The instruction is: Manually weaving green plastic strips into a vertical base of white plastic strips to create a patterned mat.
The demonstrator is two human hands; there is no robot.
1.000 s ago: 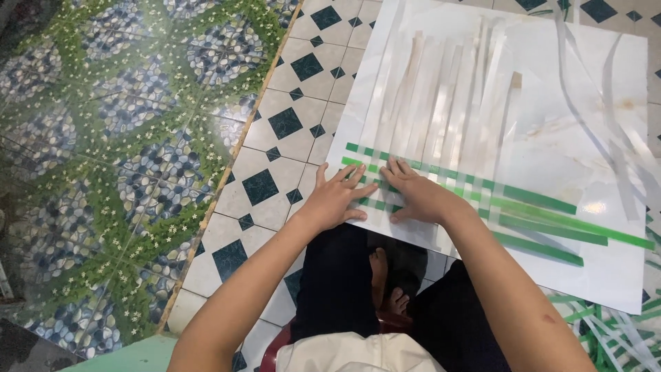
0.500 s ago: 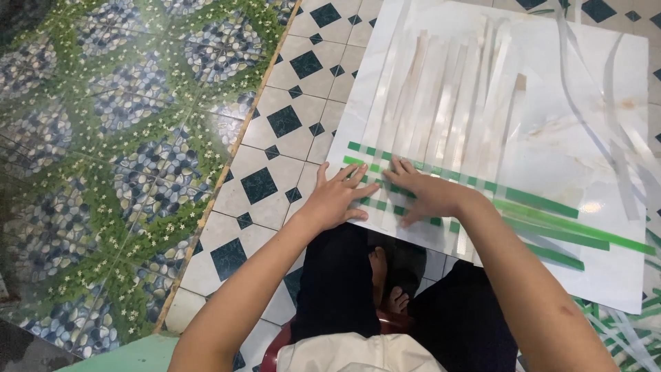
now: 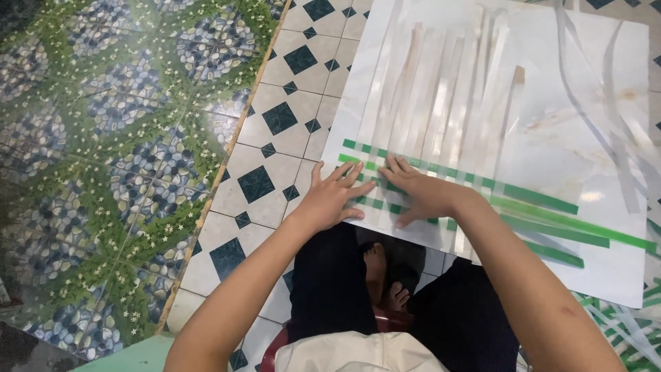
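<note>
A white marbled board (image 3: 592, 145) lies on the tiled floor in front of me. Several pale strips (image 3: 441, 89) run lengthwise on it, and green strips (image 3: 544, 207) cross them near the front edge, woven over and under. My left hand (image 3: 330, 196) rests flat, fingers spread, on the board's near left corner over the green strip ends. My right hand (image 3: 416, 193) presses flat on the woven part just beside it, fingertips touching the green strips. Neither hand grips anything.
Loose pale strips (image 3: 606, 89) curl over the board's right side, and more green and white strips (image 3: 620, 324) lie off its lower right corner. Patterned green tiles (image 3: 103, 138) fill the left. My knees and bare feet (image 3: 385, 275) sit under the board's near edge.
Both hands stay pressed on the weave in nearly the same place; the right hand has shifted slightly. The strips look unchanged.
</note>
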